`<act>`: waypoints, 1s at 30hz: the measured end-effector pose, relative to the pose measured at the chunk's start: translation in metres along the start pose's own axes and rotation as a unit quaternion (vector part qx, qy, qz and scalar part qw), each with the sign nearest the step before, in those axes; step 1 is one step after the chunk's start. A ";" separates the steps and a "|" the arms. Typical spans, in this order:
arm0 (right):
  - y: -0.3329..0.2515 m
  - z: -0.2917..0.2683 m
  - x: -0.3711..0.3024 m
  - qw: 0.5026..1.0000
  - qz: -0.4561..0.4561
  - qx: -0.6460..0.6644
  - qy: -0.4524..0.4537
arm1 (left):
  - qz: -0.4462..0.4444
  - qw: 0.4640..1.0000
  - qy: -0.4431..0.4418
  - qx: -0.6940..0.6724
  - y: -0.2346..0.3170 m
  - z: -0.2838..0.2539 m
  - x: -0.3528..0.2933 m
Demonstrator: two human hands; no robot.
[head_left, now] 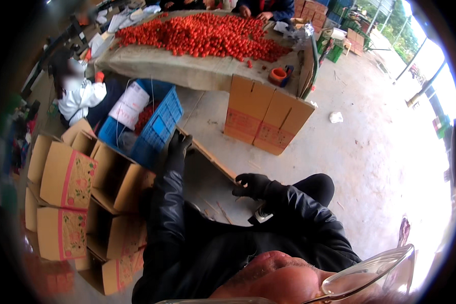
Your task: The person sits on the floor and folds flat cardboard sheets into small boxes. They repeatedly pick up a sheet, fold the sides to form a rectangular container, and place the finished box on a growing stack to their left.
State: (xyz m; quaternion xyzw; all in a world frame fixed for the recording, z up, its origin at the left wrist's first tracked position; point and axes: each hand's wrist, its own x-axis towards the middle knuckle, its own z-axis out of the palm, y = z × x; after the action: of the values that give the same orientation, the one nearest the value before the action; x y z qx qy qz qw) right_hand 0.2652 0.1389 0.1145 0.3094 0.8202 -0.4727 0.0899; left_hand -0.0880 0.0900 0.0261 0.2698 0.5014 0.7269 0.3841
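A flattened cardboard box (210, 156) stands nearly edge-on in front of me, slanting from far left to near right. Its far left end is in the grip of my left hand (179, 143), which wears a black glove. Also black-gloved, my right hand (252, 186) curls its fingers about the near right end. Just beyond my left hand is a blue plastic crate (162, 119) holding red fruit and a white printed sack (129, 105). Another folded cardboard box (268, 115) leans upright against the table ahead.
Open cardboard boxes (66, 175) are stacked at my left. Small red tomatoes (202, 35) are heaped on a cloth-covered table (162, 71), with an orange tape roll (277, 76) near its right corner. One person (81, 96) sits beyond the crate; others' hands work behind the table.
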 end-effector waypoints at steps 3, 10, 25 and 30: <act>0.043 0.003 0.012 0.999 -0.010 0.049 0.021 | -0.040 0.999 0.000 -0.021 0.011 0.030 -0.014; 0.061 -0.027 0.020 0.990 -0.058 0.054 0.120 | 0.082 0.979 0.075 0.171 0.013 -0.001 -0.037; 0.013 -0.034 -0.002 0.942 -0.029 -0.269 0.200 | -0.037 0.954 0.033 0.295 0.014 -0.025 -0.009; -0.016 0.006 -0.002 0.956 -0.012 -0.282 0.084 | 0.034 0.959 0.062 0.276 0.006 0.003 -0.012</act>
State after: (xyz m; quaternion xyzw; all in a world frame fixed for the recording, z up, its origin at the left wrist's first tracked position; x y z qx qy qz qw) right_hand 0.2562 0.1275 0.1236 0.2996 0.9286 -0.1954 0.0988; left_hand -0.0811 0.0806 0.0323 0.3364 0.6956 0.5884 0.2380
